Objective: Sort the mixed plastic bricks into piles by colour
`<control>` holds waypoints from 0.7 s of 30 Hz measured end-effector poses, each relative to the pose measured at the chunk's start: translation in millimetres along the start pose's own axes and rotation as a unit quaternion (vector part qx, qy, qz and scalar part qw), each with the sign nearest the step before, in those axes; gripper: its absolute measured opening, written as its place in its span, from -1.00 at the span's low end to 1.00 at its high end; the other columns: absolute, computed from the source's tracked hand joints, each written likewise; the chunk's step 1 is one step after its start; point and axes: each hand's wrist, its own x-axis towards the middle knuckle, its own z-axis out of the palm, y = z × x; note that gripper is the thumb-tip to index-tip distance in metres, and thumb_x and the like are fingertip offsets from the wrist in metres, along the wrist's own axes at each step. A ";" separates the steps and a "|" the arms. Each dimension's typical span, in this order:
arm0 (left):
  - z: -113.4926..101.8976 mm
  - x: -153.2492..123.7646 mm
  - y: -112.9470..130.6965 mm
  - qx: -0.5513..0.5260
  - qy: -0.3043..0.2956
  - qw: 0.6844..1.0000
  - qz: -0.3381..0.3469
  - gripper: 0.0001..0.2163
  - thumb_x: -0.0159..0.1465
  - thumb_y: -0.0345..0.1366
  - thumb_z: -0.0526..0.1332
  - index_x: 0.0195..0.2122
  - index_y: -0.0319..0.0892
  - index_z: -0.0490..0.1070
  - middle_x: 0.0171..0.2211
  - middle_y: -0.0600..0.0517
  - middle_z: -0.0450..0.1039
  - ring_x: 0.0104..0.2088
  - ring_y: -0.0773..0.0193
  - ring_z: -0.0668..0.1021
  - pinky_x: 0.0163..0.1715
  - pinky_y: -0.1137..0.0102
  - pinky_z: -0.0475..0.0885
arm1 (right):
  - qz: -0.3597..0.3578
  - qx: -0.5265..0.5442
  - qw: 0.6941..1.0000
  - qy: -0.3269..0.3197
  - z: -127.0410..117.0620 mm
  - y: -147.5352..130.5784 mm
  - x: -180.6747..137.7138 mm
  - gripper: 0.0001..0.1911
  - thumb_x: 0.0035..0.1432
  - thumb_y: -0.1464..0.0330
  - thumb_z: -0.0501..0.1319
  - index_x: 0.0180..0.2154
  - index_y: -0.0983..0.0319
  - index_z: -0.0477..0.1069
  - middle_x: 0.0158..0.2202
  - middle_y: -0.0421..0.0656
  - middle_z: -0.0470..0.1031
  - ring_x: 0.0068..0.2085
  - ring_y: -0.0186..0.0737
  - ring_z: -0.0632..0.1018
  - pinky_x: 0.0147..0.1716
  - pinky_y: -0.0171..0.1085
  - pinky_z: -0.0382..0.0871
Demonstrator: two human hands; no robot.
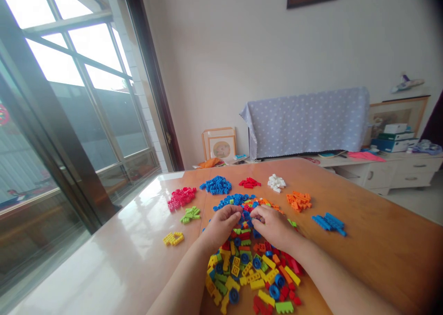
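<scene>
My left hand point(224, 221) and my right hand point(275, 225) reach in over the far half of a loose, mixed heap of small plastic toy bricks point(254, 276) in yellow, red, blue, lime green and orange. The heap spreads between my forearms on a glossy brown wooden table point(374, 255). My fingertips nearly meet above it. On my left, thumb and forefinger come close together; on my right, the fingers curl in toward the thumb. I cannot tell whether either of them pinches a brick, as the pieces behind blend in with my fingertips.

Round blue plastic pieces point(234, 296) lie among the near bricks. Around the heap, apart from it, sit single-colour clusters: yellow bricks point(173, 239), lime green bricks point(190, 215) and pinkish-red pieces point(182, 198) to my left; small blue pieces point(217, 185), slim red pieces point(249, 183) and white pieces point(276, 183) beyond; orange bricks point(298, 201) and long blue bricks point(329, 223) to my right.
</scene>
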 end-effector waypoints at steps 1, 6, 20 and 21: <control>-0.9 1.2 -1.3 -0.009 0.009 1.000 -0.005 -0.69 0.25 -0.08 0.30 -0.11 -0.19 0.47 -0.25 0.02 0.50 -0.24 0.28 0.56 -0.17 0.36 0.48 | -0.003 0.002 1.000 0.000 0.2 0.0 -0.3 -0.86 0.17 0.36 0.17 -0.27 0.13 0.51 -0.26 -0.19 0.52 -0.23 -0.22 0.50 -0.22 -0.27 0.34; -5.6 8.2 -12.1 -0.040 0.040 0.998 -0.020 -0.69 0.23 -0.11 0.31 -0.11 -0.20 0.43 -0.26 0.01 0.49 -0.20 0.21 0.62 -0.14 0.32 0.51 | -0.005 0.006 1.000 -0.009 2.1 2.1 -1.6 -0.84 0.18 0.35 0.16 -0.25 0.14 0.52 -0.22 -0.17 0.52 -0.22 -0.22 0.51 -0.23 -0.28 0.33; -5.9 -0.1 0.7 0.077 0.005 0.997 -0.002 -0.68 0.29 -0.24 0.16 0.02 -0.22 0.49 -0.28 -0.05 0.56 -0.22 0.17 0.61 -0.38 0.41 0.47 | 0.001 -0.010 1.000 -0.012 -5.3 1.8 -0.8 -0.78 0.19 0.39 0.14 -0.20 0.13 0.54 -0.17 -0.17 0.57 -0.14 -0.19 0.55 -0.15 -0.26 0.34; -6.9 0.1 0.8 0.081 0.010 0.997 0.004 -0.68 0.28 -0.24 0.16 0.00 -0.22 0.49 -0.28 -0.05 0.56 -0.24 0.18 0.61 -0.40 0.42 0.46 | 0.000 -0.006 1.000 -0.010 -5.7 2.4 -0.5 -0.78 0.19 0.39 0.14 -0.19 0.13 0.54 -0.16 -0.17 0.57 -0.14 -0.18 0.55 -0.14 -0.26 0.35</control>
